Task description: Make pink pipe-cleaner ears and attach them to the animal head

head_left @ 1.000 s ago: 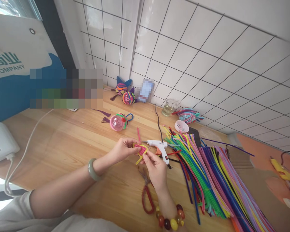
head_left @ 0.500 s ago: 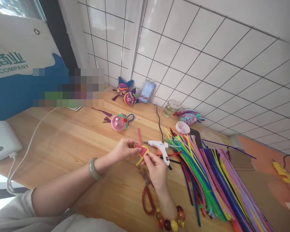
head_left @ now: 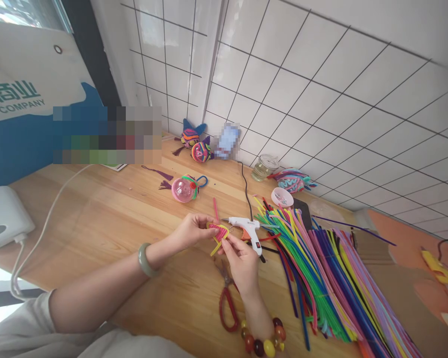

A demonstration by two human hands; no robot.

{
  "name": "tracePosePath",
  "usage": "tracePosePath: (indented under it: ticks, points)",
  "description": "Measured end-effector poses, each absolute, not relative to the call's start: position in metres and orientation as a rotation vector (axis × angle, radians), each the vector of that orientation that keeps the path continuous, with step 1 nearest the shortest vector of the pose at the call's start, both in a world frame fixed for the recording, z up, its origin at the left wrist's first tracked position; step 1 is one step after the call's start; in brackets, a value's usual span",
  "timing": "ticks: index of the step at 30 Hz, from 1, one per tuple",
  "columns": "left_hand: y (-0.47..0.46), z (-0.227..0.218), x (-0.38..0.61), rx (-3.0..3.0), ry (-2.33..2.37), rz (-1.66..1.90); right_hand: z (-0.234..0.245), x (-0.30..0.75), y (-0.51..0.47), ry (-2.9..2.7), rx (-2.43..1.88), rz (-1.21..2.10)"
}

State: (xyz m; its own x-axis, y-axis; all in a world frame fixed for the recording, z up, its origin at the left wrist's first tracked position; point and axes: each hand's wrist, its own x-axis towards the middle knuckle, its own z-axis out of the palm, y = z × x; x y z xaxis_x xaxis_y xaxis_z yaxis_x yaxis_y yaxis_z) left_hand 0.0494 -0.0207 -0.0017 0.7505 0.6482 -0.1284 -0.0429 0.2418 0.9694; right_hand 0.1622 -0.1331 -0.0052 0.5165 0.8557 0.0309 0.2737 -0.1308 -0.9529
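Observation:
Between my two hands is a small piece of bent pipe cleaner (head_left: 219,232), pink in the middle with a yellow outline. My left hand (head_left: 194,231) pinches its left side between thumb and fingers. On its lower right edge the fingertips of my right hand (head_left: 242,256) are closed, by a yellow end that sticks out. Just behind my right hand lies a white glue gun (head_left: 248,229) with an orange trigger. Red-handled scissors (head_left: 228,303) rest on the table, partly hidden by my right wrist.
Bundles of coloured pipe cleaners (head_left: 321,268) cover the right of the wooden table (head_left: 134,199). A pink clear-domed ornament (head_left: 184,189) lies beyond my hands. Along the wall are fish-like ornaments (head_left: 200,150), a glass jar (head_left: 265,167) and a small pink bowl (head_left: 282,197). A black cord (head_left: 245,184) runs behind the glue gun.

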Motion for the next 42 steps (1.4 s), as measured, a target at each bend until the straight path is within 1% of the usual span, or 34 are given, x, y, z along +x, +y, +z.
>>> tracePosePath:
  ticks: [9, 33, 42]
  points:
    - [-0.0185, -0.0076, 0.0476, 1.27, 0.54, 0.507, -0.0062, 0.1635, -0.1331, -0.977, -1.644, 0.678]
    - [-0.0222, -0.0003, 0.0489, 1.245, 0.559, 0.492, -0.0033, 0.1628, -0.1322, -0.937, -1.659, 0.699]
    - [-0.0209, -0.0039, 0.0481, 1.262, 0.558, 0.497, -0.0017, 0.1612, -0.132, -0.908, -1.636, 0.725]
